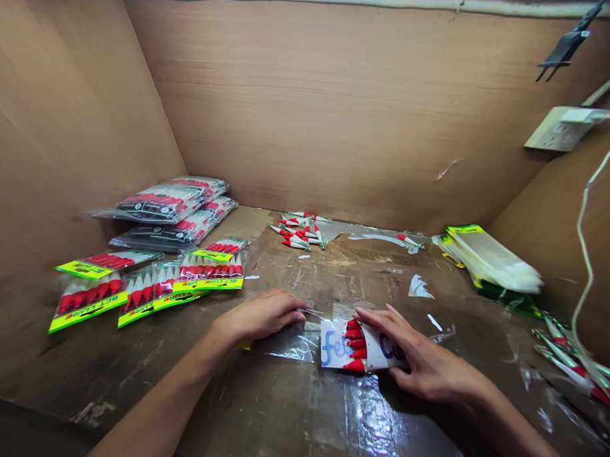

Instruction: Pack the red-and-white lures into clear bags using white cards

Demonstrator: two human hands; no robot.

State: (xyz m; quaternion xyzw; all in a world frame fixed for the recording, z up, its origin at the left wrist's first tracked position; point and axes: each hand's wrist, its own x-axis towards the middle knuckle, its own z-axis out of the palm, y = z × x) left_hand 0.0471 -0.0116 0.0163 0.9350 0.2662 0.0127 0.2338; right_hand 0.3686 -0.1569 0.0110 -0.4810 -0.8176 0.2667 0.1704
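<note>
At the middle of the bench, my left hand (269,314) has its thumb and fingers closed on the edge of a clear plastic bag (291,347). A bit of the bag's yellow header peeks out beneath that hand. From the right, my right hand (413,355) grips a white card (333,346) with blue handwriting. Several red-and-white fishing lures (355,347) lie in a row on the card, red ends toward the left, their other ends covered by my fingers. The card's left edge is at the bag's opening; whether it is inside, I cannot tell.
Packed lure bags (208,272) with yellow headers lie at left, before stacked larger bags (170,207). Loose lures (302,232) lie near the back wall. Flat clear bags (494,258) are piled at right, near more lures (565,351) and a hanging white cable (585,218).
</note>
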